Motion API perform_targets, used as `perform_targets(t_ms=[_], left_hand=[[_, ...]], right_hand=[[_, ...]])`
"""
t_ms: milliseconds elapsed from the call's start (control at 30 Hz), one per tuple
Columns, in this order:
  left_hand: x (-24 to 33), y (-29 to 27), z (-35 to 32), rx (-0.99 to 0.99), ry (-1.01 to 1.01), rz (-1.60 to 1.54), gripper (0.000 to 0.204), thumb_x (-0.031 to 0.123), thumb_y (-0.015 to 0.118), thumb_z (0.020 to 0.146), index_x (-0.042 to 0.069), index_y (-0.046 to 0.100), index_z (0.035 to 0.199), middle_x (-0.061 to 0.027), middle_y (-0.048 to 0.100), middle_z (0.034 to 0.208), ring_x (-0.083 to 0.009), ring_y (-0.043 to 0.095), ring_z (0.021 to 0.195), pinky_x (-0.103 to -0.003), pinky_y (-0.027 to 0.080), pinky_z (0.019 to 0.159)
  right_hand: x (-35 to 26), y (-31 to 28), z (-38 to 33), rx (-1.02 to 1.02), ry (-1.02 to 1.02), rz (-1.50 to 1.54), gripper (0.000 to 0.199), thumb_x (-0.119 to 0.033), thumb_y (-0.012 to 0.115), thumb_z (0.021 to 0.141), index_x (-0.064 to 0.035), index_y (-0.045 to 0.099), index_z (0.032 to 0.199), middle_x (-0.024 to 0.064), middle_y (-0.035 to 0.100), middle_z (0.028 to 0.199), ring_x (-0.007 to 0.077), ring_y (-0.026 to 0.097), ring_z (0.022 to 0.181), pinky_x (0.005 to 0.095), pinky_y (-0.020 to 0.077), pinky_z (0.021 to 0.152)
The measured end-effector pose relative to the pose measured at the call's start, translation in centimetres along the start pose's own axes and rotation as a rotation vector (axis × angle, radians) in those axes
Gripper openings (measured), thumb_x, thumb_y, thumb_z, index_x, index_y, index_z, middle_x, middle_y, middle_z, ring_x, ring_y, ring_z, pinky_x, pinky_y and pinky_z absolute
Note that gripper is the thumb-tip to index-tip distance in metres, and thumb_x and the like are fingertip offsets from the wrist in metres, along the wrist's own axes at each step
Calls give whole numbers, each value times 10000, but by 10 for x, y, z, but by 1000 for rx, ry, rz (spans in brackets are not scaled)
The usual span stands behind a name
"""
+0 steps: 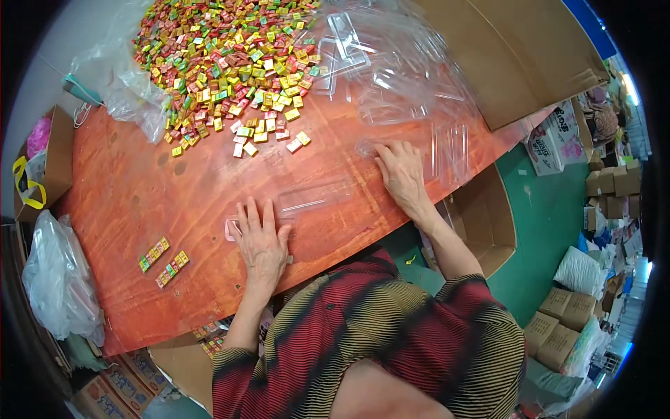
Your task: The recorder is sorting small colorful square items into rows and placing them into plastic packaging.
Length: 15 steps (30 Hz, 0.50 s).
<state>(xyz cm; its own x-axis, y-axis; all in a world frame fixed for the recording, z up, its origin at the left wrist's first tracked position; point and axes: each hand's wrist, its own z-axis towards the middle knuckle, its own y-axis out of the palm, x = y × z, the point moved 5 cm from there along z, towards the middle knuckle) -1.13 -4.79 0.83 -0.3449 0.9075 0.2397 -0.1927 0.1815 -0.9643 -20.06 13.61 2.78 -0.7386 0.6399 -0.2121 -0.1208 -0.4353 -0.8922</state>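
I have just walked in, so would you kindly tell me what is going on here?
A person in a striped top is handling clear plastic at a reddish table. The left hand lies spread at the left end of a clear tray; the right hand has its fingers at another clear piece, its grip unclear. A heap of small colourful blocks lies beyond, beside piled clear packaging. Two short rows of blocks sit left of the left hand.

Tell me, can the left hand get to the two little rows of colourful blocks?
Probably yes: the left hand lies to the right of the two rows, and nothing seems to block the red tabletop between.
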Motion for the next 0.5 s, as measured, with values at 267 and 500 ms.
perform_targets(t_ms=[267, 500], left_hand=[[5, 3, 3, -16, 18, 7, 531, 332, 518, 836, 55, 409, 1276, -215, 346, 1323, -398, 274, 1252, -572, 183, 993], [-1, 7, 0, 40, 48, -56, 557, 369, 501, 843, 52, 393, 1289, -218, 336, 1326, -410, 278, 1244, -592, 169, 979]], right_hand=[[8, 5, 28, 64, -111, -74, 143, -91, 550, 742, -86, 583, 882, 74, 545, 861, 251, 498, 816, 374, 363, 706], [-8, -6, 4, 29, -38, -88, 124, -97, 559, 708, -75, 560, 830, 80, 530, 824, 252, 500, 787, 379, 369, 662]])
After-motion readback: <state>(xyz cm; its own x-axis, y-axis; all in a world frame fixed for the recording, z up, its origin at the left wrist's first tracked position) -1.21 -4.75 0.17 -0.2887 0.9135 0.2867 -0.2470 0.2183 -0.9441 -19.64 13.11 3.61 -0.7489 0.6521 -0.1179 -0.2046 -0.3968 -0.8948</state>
